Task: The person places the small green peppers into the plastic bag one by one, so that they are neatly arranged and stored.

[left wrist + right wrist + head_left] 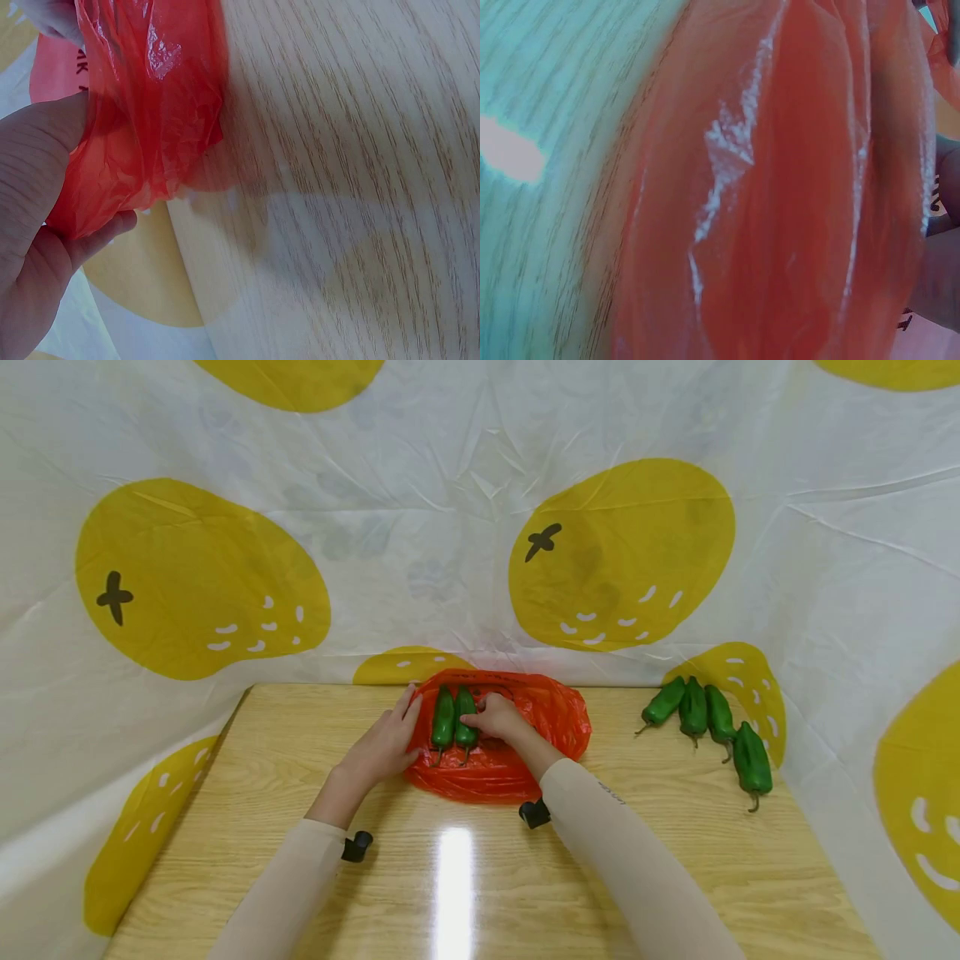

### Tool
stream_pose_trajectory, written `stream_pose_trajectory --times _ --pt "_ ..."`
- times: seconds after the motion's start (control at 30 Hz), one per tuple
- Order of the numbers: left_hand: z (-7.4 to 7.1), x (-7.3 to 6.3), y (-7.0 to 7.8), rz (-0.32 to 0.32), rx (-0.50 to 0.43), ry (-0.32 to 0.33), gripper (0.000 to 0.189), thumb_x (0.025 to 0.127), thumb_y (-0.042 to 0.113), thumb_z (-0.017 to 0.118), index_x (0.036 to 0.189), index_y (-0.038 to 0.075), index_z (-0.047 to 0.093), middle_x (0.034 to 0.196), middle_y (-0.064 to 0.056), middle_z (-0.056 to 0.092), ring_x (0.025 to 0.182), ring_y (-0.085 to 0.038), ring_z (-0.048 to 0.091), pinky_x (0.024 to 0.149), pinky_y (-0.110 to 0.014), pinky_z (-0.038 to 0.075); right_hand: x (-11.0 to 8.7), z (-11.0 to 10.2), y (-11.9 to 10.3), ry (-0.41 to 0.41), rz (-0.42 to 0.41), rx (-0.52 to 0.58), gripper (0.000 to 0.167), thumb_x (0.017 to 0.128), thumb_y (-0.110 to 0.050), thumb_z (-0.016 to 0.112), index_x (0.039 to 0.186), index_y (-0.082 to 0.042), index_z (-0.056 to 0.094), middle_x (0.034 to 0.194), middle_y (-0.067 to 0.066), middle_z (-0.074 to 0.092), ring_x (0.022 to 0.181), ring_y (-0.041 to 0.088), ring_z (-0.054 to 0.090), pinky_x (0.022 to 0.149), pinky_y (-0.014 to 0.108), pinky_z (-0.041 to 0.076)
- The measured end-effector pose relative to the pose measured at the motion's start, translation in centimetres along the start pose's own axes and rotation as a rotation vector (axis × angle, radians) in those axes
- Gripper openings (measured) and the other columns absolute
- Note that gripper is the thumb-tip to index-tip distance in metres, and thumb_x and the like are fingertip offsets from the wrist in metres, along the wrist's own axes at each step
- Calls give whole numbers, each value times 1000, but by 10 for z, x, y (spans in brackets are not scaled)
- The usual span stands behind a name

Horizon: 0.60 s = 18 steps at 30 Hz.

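Gripping the red bag (561,718), my left hand (386,743) | pinching one of two bagged peppers (464,701), my right hand (501,717) | four peppers (693,710) left outside

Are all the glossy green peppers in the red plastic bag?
No, four glossy green peppers lie outside the red plastic bag, off to its right.

Wrist views apparently close on bag (802,202)

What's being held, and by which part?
The left hand holds the red bag by its left edge; the right hand touches a green pepper mid-length, grip unclear.
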<state>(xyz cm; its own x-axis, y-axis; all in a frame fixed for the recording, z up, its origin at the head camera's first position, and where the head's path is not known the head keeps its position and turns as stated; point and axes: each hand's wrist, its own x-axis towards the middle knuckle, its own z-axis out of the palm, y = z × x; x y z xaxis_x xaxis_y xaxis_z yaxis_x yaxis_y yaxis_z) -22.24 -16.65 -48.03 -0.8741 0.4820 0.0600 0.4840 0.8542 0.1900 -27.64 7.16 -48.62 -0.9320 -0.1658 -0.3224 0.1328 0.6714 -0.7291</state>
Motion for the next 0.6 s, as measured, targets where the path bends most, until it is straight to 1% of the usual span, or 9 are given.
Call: stream_pose_trajectory --times 0.1,0.17,0.37,0.53,0.6 --pt "-1 -1 1 -1 -8 -1 94 90 20 81 160 -7 25 171 -25 12 125 -50 57 109 -53 50 -2 -2 0 -12 -1 -8 58 95 -36 75 133 5 59 127 19 67 99 25 64 89 37 57" --pt "-2 -1 1 4 -9 2 94 90 20 81 160 -7 25 171 -25 12 124 -50 57 109 -53 50 -3 -4 0 -13 -1 -11 60 95 -36 75 135 5 58 130 19 65 100 26 65 91 38 57" --pt "-2 -1 0 11 -5 7 94 90 20 82 160 -8 25 171 -26 13 121 -49 58 108 -53 51 -10 -14 -1 -14 4 -67 59 95 -38 74 133 4 58 126 17 65 102 27 63 92 40 55" --pt "-2 0 0 8 -12 -1 95 90 21 82 160 -8 24 171 -26 12 124 -50 57 110 -53 49 -25 -28 -7 -36 -5 -97 63 96 -37 73 138 5 54 133 18 63 112 29 60 100 43 53" --pt "-2 0 -1 5 -14 -2 96 90 21 81 160 -8 23 171 -26 12 125 -50 57 110 -53 49 -31 -34 -10 -48 -19 -112 65 96 -37 72 141 5 52 135 18 62 111 28 60 100 41 53"
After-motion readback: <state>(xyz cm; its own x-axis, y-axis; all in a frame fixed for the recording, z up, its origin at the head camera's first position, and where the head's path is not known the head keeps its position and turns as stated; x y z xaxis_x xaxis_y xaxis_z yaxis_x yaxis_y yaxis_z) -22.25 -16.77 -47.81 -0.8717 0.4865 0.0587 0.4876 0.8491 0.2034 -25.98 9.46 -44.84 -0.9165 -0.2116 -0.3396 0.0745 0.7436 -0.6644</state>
